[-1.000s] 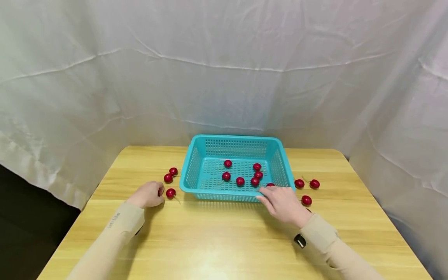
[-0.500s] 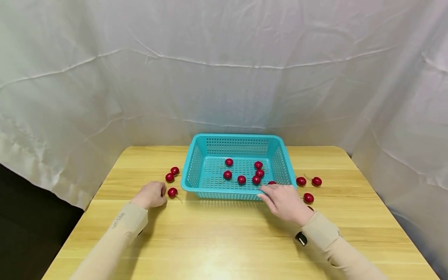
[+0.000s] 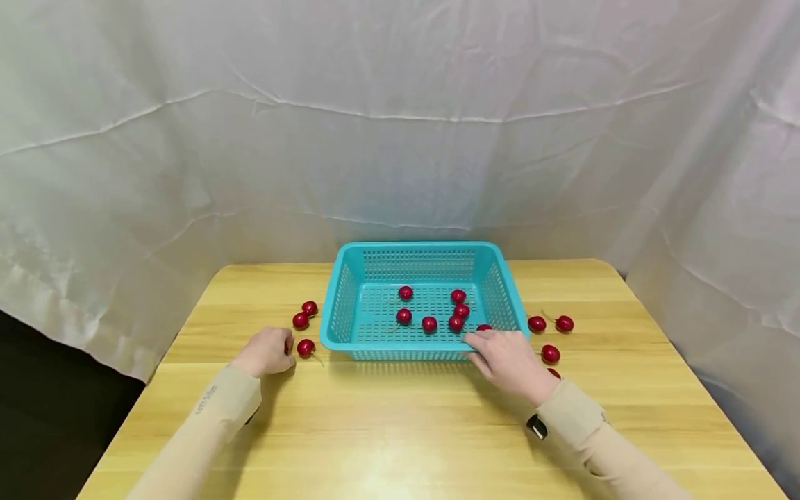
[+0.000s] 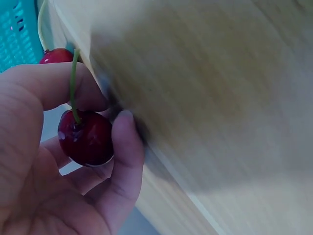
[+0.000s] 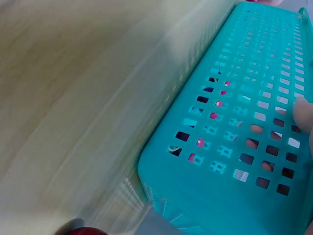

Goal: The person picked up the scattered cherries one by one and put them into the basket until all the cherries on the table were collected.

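My left hand (image 3: 265, 352) is at the left of the table, beside a loose cherry (image 3: 305, 348). In the left wrist view its fingers hold a dark red cherry (image 4: 87, 139) with the green stem pointing up; the head view hides this cherry behind the hand. My right hand (image 3: 509, 364) grips the front rim of the turquoise basket (image 3: 400, 345) near its right corner. The right wrist view shows the thumb (image 5: 303, 115) outside the basket wall and fingers through the holes behind it. Several cherries (image 3: 429, 324) lie spread over the basket floor, one partly hidden by the right hand.
Two more cherries (image 3: 301, 319) lie left of the basket. On the right are several others (image 3: 550, 354), one partly covered by the right wrist. The wooden table (image 3: 387, 423) ends at a pale cloth (image 3: 400, 173) behind and at both sides.
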`<control>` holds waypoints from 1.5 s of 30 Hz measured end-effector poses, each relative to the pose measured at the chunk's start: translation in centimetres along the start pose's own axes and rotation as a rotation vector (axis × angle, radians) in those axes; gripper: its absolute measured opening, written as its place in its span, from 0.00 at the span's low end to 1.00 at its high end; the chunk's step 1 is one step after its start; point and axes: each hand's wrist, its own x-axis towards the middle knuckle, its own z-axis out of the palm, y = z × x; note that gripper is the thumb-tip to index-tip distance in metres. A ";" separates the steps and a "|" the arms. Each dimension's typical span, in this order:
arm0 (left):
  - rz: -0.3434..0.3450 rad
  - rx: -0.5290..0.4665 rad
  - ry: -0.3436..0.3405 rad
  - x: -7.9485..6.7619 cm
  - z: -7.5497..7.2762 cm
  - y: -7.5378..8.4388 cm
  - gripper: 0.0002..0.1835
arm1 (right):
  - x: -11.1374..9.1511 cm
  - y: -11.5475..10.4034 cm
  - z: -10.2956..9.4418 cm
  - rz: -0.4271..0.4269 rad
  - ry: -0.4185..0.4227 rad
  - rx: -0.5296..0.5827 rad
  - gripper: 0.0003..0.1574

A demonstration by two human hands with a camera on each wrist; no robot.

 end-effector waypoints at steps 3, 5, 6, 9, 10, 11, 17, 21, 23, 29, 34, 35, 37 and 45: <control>0.017 -0.013 -0.001 0.3 -0.3 -0.4 0.09 | 0.1 0.0 0.0 0.007 0.004 -0.009 0.09; 0.030 -0.018 0.001 0.5 -0.6 -0.8 0.08 | 0.2 -0.1 0.0 0.003 0.015 -0.013 0.10; 0.034 -0.021 0.004 0.5 -0.9 -1.0 0.07 | 0.3 -0.2 0.1 0.000 0.020 -0.014 0.10; 0.046 -0.035 0.029 0.5 -1.7 -1.4 0.06 | 0.4 -0.4 0.1 -0.002 0.028 -0.018 0.11; 0.048 -0.044 0.040 0.5 -2.0 -1.4 0.06 | 0.4 -0.4 0.1 0.003 0.026 -0.020 0.11; 0.050 -0.056 0.054 0.6 -2.4 -1.4 0.05 | 0.4 -0.5 0.1 0.010 0.022 -0.023 0.11; 0.087 -0.106 0.195 1.5 -5.3 0.6 0.03 | 0.2 -0.5 0.1 0.032 0.017 -0.032 0.11; 0.113 -0.067 0.282 2.4 -7.4 3.5 0.02 | 0.2 -0.4 0.2 0.042 0.020 -0.032 0.12; 0.131 -0.060 0.296 2.8 -8.2 5.2 0.02 | 0.1 -0.3 0.3 0.050 0.014 -0.034 0.13; 0.189 -0.104 0.275 4.0 -9.1 9.9 0.03 | 0.1 -0.4 0.2 0.037 0.020 -0.036 0.17; 0.234 -0.082 0.256 5.3 -9.3 13.1 0.03 | 0.0 -0.5 0.3 0.030 0.024 -0.036 0.16; 0.243 -0.080 0.244 5.5 -9.3 13.7 0.02 | 0.0 -0.4 0.4 0.029 0.024 -0.037 0.16; 0.254 -0.075 0.215 5.9 -9.4 14.9 0.02 | -0.1 -0.4 0.4 0.027 0.028 -0.035 0.16; 0.314 -0.024 0.125 7.5 -9.1 18.2 0.05 | -0.2 -0.3 0.3 0.022 0.031 -0.017 0.15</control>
